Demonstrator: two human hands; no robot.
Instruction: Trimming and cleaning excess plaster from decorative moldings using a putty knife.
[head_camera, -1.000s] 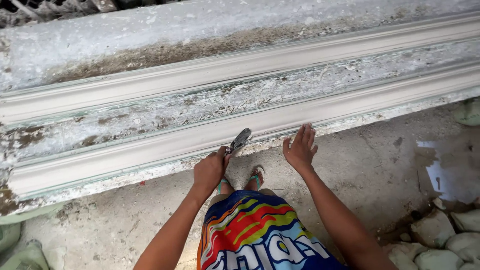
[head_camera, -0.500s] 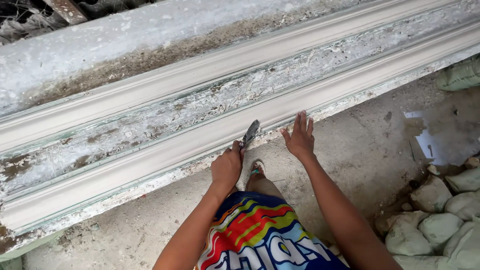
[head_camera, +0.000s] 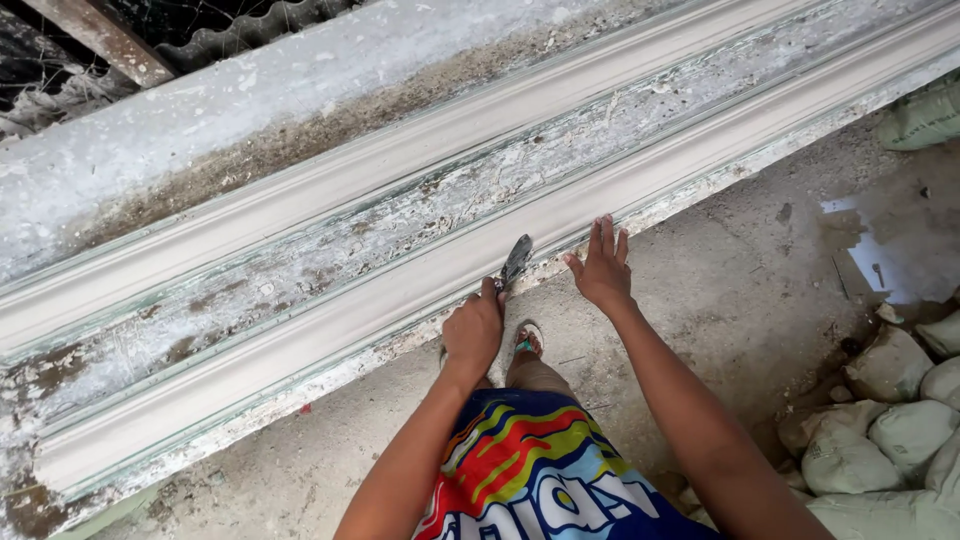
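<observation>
- here, just beyond both hands, a long white plaster moulding (head_camera: 400, 290) runs slantwise across the whole view, from low on the left to high on the right; its near rounded rib lies right at the fingertips, and its flat middle band, farther off, is rough, flaked and stained brown.
- farther past the moulding, well away from the hands, a pale speckled slab (head_camera: 250, 120) runs alongside it, with a dirt-coloured strip along its near edge.
- under the hands and toward the body, the grey concrete floor (head_camera: 740, 300) is dusty; well off to the right of the right hand sit filled grey-white sacks (head_camera: 890, 420).
- below the wrists, bright striped shorts (head_camera: 520, 470) show, and a sandalled foot (head_camera: 527, 340) stands between the two forearms.
- the left hand (head_camera: 474, 330) is closed in a fist around the handle of a scraper, knuckles up.
- the right hand (head_camera: 601, 270), just to the right of it, is flat with fingers straight and nearly together, fingertips touching the moulding's near edge.
- the scraper (head_camera: 516, 260) juts up from the left fist, its small dark blade resting against the near rib, between the two hands.
</observation>
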